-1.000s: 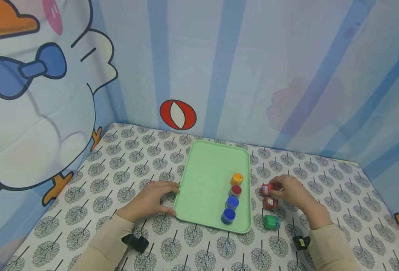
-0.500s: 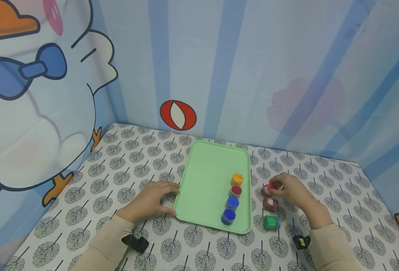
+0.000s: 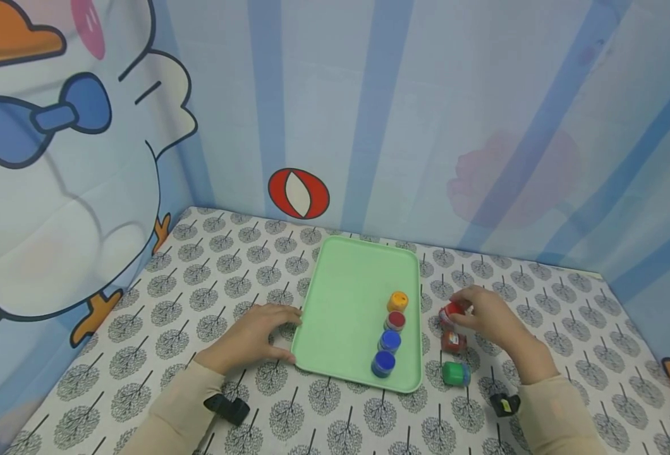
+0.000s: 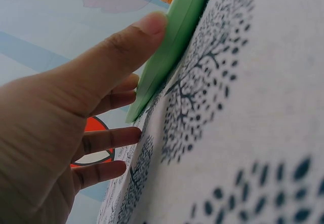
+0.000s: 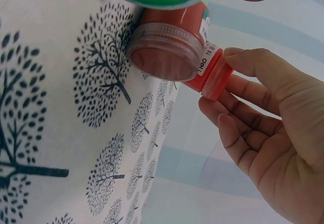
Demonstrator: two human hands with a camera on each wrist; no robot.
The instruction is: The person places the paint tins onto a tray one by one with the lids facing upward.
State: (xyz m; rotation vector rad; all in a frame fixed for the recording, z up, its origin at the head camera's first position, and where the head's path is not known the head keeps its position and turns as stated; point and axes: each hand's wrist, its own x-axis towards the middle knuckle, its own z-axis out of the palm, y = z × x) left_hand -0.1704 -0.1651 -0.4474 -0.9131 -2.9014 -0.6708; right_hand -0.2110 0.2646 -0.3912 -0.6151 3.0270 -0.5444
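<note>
My right hand point(image 3: 485, 314) pinches a small red paint jar point(image 5: 216, 74) by its lid, between thumb and fingers. Its white label shows in the right wrist view. Right beside it lies a brownish-red paint jar point(image 3: 454, 342) on its side, its clear lid facing the right wrist camera. Nearer to me is a green paint jar point(image 3: 456, 373), also on its side. My left hand point(image 3: 258, 335) is at the left edge of a light green tray point(image 3: 346, 297), fingers spread and relaxed. In the left wrist view the thumb point(image 4: 152, 24) rests against the tray's rim.
Along the tray's right side stands a row of jars: an orange one point(image 3: 397, 301), a dark red one point(image 3: 395, 320) and two blue ones, the nearer point(image 3: 383, 364) by the front edge. A tree-patterned cloth point(image 3: 198, 278) covers the table. A printed curtain point(image 3: 323, 114) hangs behind.
My right hand has shifted slightly away from me, and the red jar has turned in its fingers. My left hand, the tray and the other jars have stayed put.
</note>
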